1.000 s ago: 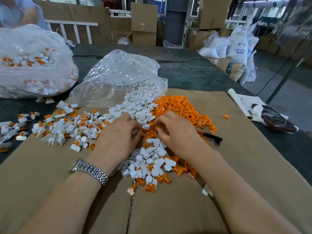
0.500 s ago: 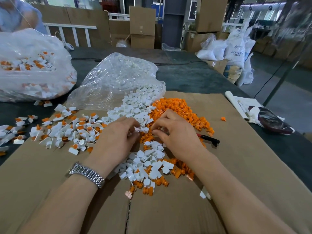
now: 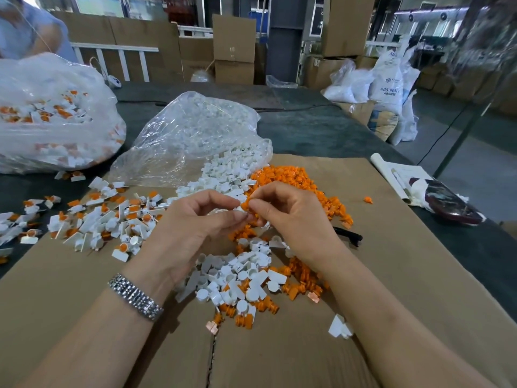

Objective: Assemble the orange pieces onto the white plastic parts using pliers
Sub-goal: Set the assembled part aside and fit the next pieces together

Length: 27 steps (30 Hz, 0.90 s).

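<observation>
Cardboard [image 3: 391,275] covers our dark bench [image 3: 321,130], with stacked boxes and sacks filling the room behind; on it lie two clear bags [image 3: 195,135] of parts, a heap of orange pieces [image 3: 293,180], loose white plastic parts [image 3: 237,275], and finished pairs to the left [image 3: 92,217]; we judge one joining is under way, our left hand [image 3: 193,228] in a pinching grip on a white part, our right hand [image 3: 291,219] pinching an orange piece [image 3: 246,204] against it; next we must seat it squarely, perhaps with the pliers [image 3: 349,236] lying just beside our right hand.
</observation>
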Tool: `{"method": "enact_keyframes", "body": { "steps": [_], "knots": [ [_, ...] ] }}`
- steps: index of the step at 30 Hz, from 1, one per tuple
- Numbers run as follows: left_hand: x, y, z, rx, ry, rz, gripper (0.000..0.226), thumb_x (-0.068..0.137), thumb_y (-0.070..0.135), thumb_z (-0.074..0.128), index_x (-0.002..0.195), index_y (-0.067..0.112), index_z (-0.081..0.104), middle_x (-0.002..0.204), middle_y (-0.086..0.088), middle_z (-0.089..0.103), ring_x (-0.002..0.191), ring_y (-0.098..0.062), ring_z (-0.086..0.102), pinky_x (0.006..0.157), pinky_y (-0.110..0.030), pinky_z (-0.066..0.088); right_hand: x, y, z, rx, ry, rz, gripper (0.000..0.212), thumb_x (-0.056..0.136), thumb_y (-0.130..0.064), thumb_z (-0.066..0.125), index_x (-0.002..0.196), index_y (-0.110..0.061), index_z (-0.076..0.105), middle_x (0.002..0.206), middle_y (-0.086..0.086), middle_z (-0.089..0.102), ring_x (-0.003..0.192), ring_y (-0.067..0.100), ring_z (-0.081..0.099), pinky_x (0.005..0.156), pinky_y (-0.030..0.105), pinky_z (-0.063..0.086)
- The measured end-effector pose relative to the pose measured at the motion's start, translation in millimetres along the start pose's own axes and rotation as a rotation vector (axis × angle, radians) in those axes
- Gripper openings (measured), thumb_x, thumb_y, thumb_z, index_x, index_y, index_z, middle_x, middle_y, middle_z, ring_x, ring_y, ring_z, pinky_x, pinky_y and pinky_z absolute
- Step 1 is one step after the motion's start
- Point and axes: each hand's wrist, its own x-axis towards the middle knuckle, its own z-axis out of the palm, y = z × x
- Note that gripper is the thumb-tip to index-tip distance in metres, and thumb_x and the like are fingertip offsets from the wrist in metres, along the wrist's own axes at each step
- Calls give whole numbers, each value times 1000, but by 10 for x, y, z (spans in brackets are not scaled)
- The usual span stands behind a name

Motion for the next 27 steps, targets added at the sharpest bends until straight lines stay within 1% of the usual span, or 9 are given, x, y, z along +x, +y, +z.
{"method": "enact_keyframes", "body": {
  "steps": [4, 10, 14, 16, 17, 19, 21, 23, 27],
  "knots": [
    [-17, 1, 19, -5, 18, 23, 27, 63, 8, 86, 89, 5, 80, 103, -24, 76, 97, -35, 77, 79, -25, 61, 2, 10, -9, -99, 15, -10, 4, 97, -22, 68, 99, -21, 72, 85, -5, 71, 74, 8, 63, 74, 31, 57],
    [-39, 17, 45, 49, 27, 80, 33, 57, 22, 90, 88, 12, 80, 100, -16, 78, 98, -33, 77, 83, -28, 61, -12, -20, -13, -72, 5, -59, 4, 96, -20, 68, 99, -19, 72, 88, -3, 71, 75, 10, 63, 71, 28, 55],
    [-86, -6, 28, 331, 106, 134, 32, 67, 32, 95, 93, 26, 77, 96, -13, 79, 93, -42, 75, 93, -51, 59, -12, -10, 9, -131, 2, -67, 4, 96, -22, 69, 99, -22, 71, 95, -7, 67, 75, 3, 57, 68, 19, 48],
    [-116, -27, 46, 507, 147, 153, 25, 77, 40, 87, 98, 34, 74, 89, -10, 79, 92, -49, 70, 88, -54, 58, -17, -3, 41, -201, 17, -75, 4, 96, -23, 68, 100, -22, 70, 98, -9, 66, 83, 6, 59, 73, 24, 51],
    [-129, -27, 60, 522, 151, 163, 22, 79, 40, 84, 98, 35, 74, 89, -6, 80, 91, -45, 72, 88, -57, 59, -22, -6, 54, -210, 19, -80, 4, 96, -22, 67, 100, -21, 69, 97, -9, 66, 86, 9, 61, 76, 27, 52],
    [-130, -7, 82, 373, 120, 188, 17, 78, 33, 83, 94, 29, 76, 95, -3, 80, 92, -31, 77, 93, -50, 59, -29, -24, 61, -171, 30, -102, 4, 97, -20, 67, 100, -19, 69, 96, -8, 67, 86, 11, 62, 76, 27, 54],
    [-94, 17, 80, 98, 82, 159, 19, 72, 20, 83, 91, 17, 79, 99, -7, 78, 98, -30, 76, 93, -43, 61, -30, -46, 39, -121, 43, -128, 5, 96, -18, 67, 100, -17, 70, 95, -7, 69, 84, 11, 64, 74, 20, 53],
    [-64, 28, 71, -107, 48, 81, 25, 71, 8, 82, 96, 9, 79, 100, -13, 76, 98, -32, 76, 85, -34, 62, -34, -61, 19, -102, 46, -159, 6, 95, -16, 68, 100, -16, 71, 95, -7, 70, 83, 7, 64, 74, 18, 51],
    [-73, 64, 27, -141, -70, -109, 26, 76, 9, 78, 100, 1, 79, 108, -28, 74, 97, -34, 77, 72, -26, 63, -52, -64, -5, -93, 20, -187, 5, 95, -14, 69, 99, -15, 72, 95, -8, 70, 83, 7, 64, 74, 18, 50]
  ]
}}
